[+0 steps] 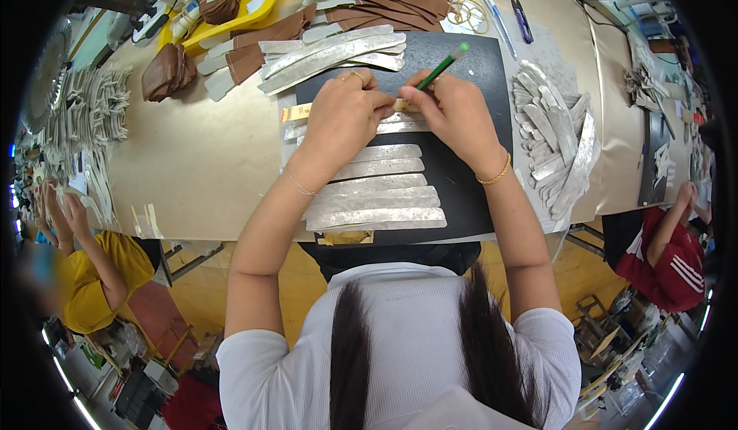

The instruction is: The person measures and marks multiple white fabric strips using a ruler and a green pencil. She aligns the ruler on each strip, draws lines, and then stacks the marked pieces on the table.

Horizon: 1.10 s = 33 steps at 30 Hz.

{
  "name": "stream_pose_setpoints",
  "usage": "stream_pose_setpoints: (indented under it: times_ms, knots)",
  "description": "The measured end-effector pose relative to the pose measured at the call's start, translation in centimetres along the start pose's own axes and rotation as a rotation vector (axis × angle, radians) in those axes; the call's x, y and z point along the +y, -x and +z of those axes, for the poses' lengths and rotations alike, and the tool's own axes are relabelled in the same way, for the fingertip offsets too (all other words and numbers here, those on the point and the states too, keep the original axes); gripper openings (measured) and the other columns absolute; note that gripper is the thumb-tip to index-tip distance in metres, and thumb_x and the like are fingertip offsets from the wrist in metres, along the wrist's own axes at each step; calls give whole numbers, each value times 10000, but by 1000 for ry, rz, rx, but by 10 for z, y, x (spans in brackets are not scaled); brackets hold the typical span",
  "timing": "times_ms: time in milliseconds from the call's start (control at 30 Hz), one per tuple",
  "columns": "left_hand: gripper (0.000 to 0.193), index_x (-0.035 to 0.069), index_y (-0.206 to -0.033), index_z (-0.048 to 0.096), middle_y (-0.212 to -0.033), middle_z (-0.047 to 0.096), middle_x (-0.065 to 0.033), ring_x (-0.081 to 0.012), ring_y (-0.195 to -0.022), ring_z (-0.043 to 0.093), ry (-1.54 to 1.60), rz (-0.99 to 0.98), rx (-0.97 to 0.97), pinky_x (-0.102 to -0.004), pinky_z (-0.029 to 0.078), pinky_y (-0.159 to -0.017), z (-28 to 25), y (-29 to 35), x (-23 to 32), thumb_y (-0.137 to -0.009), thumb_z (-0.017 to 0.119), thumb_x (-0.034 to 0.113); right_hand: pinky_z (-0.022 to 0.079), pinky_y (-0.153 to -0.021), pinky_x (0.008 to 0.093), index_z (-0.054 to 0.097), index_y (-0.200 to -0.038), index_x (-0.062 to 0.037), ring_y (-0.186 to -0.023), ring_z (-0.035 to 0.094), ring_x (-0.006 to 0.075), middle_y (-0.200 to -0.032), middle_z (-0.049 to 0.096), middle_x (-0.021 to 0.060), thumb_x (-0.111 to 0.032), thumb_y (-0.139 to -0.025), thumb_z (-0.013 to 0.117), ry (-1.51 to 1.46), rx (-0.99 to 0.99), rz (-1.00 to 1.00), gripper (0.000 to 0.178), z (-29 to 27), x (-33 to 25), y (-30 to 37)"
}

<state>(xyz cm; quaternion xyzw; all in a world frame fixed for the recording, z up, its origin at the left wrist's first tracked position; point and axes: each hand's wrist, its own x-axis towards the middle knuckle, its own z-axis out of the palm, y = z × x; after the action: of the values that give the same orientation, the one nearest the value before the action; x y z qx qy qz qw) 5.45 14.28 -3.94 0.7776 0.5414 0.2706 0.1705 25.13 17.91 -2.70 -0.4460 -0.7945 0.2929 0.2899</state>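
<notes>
In my right hand [457, 111] is a slim green pencil [443, 69], its light green end pointing up and away to the right; the lower tip is hidden by my fingers. My left hand [347, 113] has its fingers bent and pressed onto a yellowish ruler-like strip [296, 112], with fingertips close to my right hand's. That strip lies across silvery-grey strips [403, 122] on a black board [461, 176]. Nearer to me, several more grey strips [377, 199] lie side by side in a column. Other grey strips [334, 57] are stacked just beyond my left hand.
A heap of grey strips [557, 138] lies right of the board. Brown leather-like pieces [377, 3], a yellow tray [261, 7], a pen [500, 23] and dark snips [522, 21] lie at the back. People sit left, in a yellow shirt [127, 268], and right, in a red one [665, 265].
</notes>
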Motion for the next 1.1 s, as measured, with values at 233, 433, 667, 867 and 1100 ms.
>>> stream_pose_setpoints:
  times_ms: [233, 433, 667, 867, 1100]
  knots:
    - [165, 57, -983, 789, -915, 644, -91, -286, -903, 611, -18, -19, 27, -393, 494, -811, 1, -1, 0, -841, 776, 140, 534, -643, 284, 718, -997, -10, -730, 739, 166, -781, 728, 102, -222, -1003, 679, -354, 275, 219, 215, -24, 2, 4]
    - [142, 87, -974, 784, -951, 638, -74, -281, -937, 602, -49, -63, 128, -411, 478, -847, 10, 0, -4, -859, 762, 166, 569, -766, 247, 661, -1080, 28, -839, 729, 138, -938, 714, 70, -212, -1054, 623, -329, 178, 226, 245, -26, -4, 29]
    - [179, 61, -1019, 787, -909, 622, -70, -255, -888, 595, 18, -99, 73, -375, 485, -788, -12, 22, 4, -858, 780, 139, 534, -674, 261, 676, -1073, 28, -774, 738, 161, -895, 714, 101, -184, -1032, 645, -398, 262, 299, 218, -19, 9, 49]
    - [184, 48, -1008, 791, -901, 623, -73, -251, -877, 584, 58, -118, 46, -367, 483, -786, -6, 31, 8, -841, 794, 124, 537, -677, 262, 680, -1071, 23, -776, 746, 159, -879, 722, 100, -192, -1034, 645, -356, 262, 284, 221, -16, 9, 48]
    - [179, 46, -999, 793, -898, 625, -72, -254, -872, 577, 32, -109, 24, -368, 483, -786, -8, 31, 9, -839, 793, 128, 535, -682, 264, 677, -1071, 24, -781, 746, 160, -876, 724, 98, -202, -1032, 649, -367, 264, 294, 231, -18, 12, 50]
